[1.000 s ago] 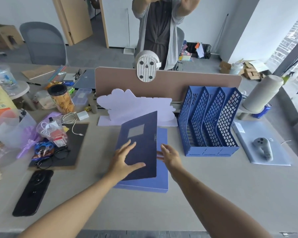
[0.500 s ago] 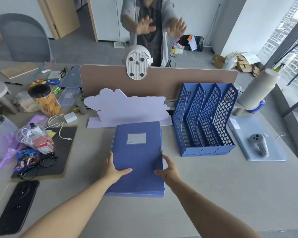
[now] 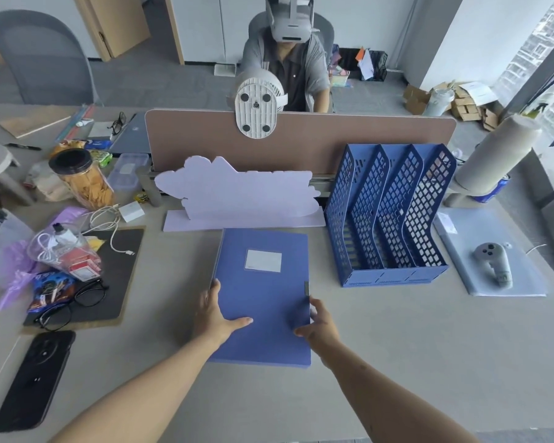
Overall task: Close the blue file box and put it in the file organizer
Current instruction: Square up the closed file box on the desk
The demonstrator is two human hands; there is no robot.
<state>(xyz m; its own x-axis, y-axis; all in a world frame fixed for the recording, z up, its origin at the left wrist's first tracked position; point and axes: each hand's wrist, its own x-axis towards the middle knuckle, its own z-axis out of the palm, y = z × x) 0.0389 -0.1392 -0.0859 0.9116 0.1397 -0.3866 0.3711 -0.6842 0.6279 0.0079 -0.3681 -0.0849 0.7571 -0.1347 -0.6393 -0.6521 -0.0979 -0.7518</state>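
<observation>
The blue file box [image 3: 263, 292] lies flat and closed on the desk in front of me, with a white label on its lid. My left hand [image 3: 213, 316] grips its left edge, thumb on top of the lid. At the right edge, just below the small clasp, my right hand [image 3: 319, 324] holds the box with its thumb on the lid. The blue mesh file organizer [image 3: 387, 212] stands upright to the right of the box, about a hand's width away, and its slots look empty.
A white cloud-shaped board [image 3: 237, 193] stands right behind the box, before the brown desk divider [image 3: 333, 135]. Glasses [image 3: 74, 302], a black phone [image 3: 34, 378], a snack jar [image 3: 84, 179] and bags crowd the left. A controller [image 3: 493, 263] lies at right. A person sits opposite.
The lid, half raised a second ago, has come down flat on the box. Both my hands have slid from the lid to the box's side edges. The view has tilted up slightly.
</observation>
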